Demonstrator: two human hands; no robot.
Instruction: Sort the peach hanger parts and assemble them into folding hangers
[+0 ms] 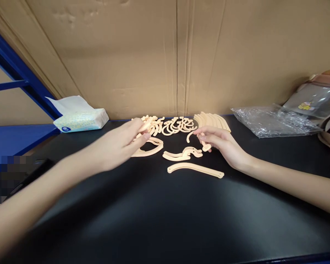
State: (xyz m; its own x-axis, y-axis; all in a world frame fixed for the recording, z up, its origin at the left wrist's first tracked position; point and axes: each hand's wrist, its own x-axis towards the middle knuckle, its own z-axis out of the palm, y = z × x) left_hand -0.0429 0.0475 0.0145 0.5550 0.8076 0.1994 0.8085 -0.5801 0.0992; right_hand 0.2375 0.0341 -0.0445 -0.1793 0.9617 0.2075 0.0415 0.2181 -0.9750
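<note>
My left hand (126,143) is over the left part of the cream plastic pieces, its fingers closed round a cream piece (145,127). Below it, partly hidden, lie curved flat pieces (151,150). My right hand (222,143) pinches a cream hook piece (206,147) with a rounded end. Between the hands rest a joined pair of curved pieces (178,156) and, nearer me, a long bar (195,169). Behind them are small hooks (178,126) and a fanned stack of hanger arms (212,121).
A tissue pack (82,119) sits at the back left, near a blue metal frame (30,91). Crumpled clear plastic bags (272,121) and a clear bottle (313,97) are at the back right. Cardboard (126,55) stands behind the black table (159,220).
</note>
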